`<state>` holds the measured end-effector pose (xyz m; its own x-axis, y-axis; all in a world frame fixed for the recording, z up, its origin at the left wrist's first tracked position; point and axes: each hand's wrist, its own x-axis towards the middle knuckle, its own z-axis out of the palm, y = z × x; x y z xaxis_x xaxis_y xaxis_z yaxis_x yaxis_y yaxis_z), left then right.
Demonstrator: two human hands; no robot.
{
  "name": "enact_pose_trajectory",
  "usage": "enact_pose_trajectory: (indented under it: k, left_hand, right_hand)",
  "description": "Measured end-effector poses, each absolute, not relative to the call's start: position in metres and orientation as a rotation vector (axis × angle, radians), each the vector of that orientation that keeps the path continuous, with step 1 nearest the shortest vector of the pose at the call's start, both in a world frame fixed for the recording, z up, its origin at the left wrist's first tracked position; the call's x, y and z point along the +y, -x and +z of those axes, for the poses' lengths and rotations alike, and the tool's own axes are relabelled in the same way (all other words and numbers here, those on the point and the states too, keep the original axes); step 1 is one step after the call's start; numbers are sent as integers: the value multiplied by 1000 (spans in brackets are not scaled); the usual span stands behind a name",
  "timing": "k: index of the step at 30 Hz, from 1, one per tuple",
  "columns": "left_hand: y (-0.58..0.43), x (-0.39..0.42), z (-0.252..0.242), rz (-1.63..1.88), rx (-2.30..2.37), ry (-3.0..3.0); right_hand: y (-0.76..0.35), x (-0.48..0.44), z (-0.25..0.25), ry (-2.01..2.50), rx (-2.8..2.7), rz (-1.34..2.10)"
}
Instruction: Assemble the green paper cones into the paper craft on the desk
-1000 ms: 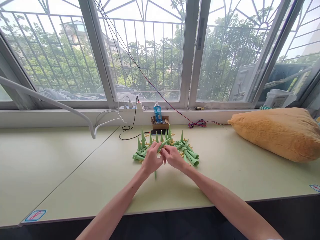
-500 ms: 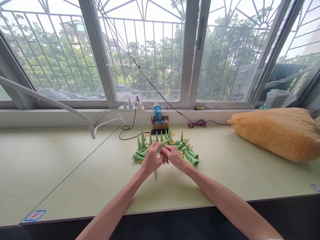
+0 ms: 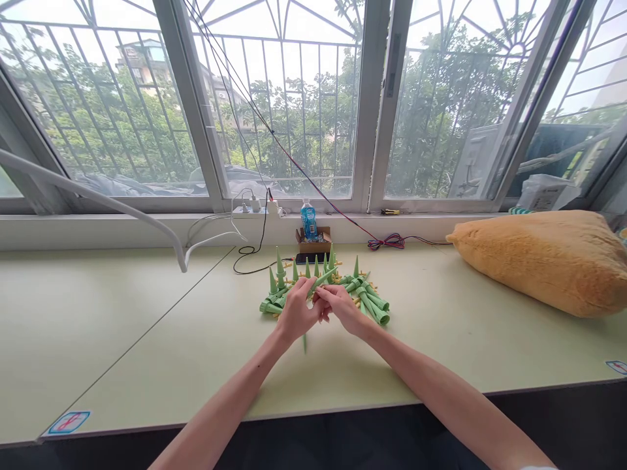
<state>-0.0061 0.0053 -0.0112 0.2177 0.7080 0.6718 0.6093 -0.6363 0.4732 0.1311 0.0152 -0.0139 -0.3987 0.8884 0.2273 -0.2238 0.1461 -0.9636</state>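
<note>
My left hand (image 3: 296, 312) is closed round a green plastic cone spike (image 3: 321, 281) that points up and to the right. My right hand (image 3: 341, 307) meets it at the middle, fingers pinched on the same spike or a small part I cannot make out. Behind the hands, on the pale green table (image 3: 147, 339), lies a pile of green cone spikes (image 3: 373, 302) with small yellow pieces among them. Several spikes (image 3: 279, 266) stand upright at the back of the pile. One thin green tip (image 3: 304, 343) shows below my left hand.
A small cardboard box (image 3: 313, 243) with a water bottle (image 3: 308, 220) stands by the window sill. A power strip (image 3: 255, 209) with black and red cables sits on the sill. A tan plush cushion (image 3: 543, 258) lies at the right. A white tube (image 3: 98, 202) arches over the left table.
Almost nothing has moved. My right hand's fingers have shifted slightly against the spike held in my left hand.
</note>
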Motion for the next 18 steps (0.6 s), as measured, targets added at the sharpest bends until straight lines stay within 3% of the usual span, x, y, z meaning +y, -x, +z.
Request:
enact_pose_trajectory:
  k: [18]
  left_hand:
    - [7,6,-12,1371,1291,-2383]
  right_hand:
    - [-131,18,-21,747,-1656,1097]
